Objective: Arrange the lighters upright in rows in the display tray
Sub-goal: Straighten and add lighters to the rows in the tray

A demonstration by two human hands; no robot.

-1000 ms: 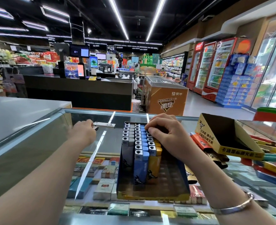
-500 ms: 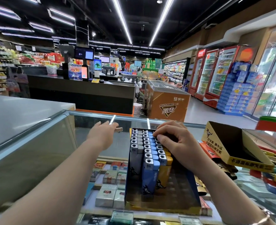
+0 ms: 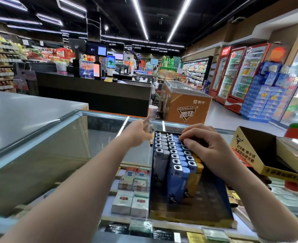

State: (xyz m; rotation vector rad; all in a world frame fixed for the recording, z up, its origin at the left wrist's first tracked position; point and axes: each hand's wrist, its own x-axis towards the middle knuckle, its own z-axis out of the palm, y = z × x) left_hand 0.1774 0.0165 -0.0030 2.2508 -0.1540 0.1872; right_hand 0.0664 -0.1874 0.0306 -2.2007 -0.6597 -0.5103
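On the glass tabletop stands the display tray, its far half filled with lighters standing upright in rows: grey on the left, blue in the middle, yellow on the right. The right hand lies on the tops of the far right rows, fingers curled and pressed down on them. The left hand hovers just left of the tray's far corner, pinching a blurred lighter between its fingers. A yellow carton sits to the right.

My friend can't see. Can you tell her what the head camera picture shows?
A person's right hand presses on upright lighters standing in rows in a display tray on a glass counter. The left hand brings something small and blurred toward the tray.
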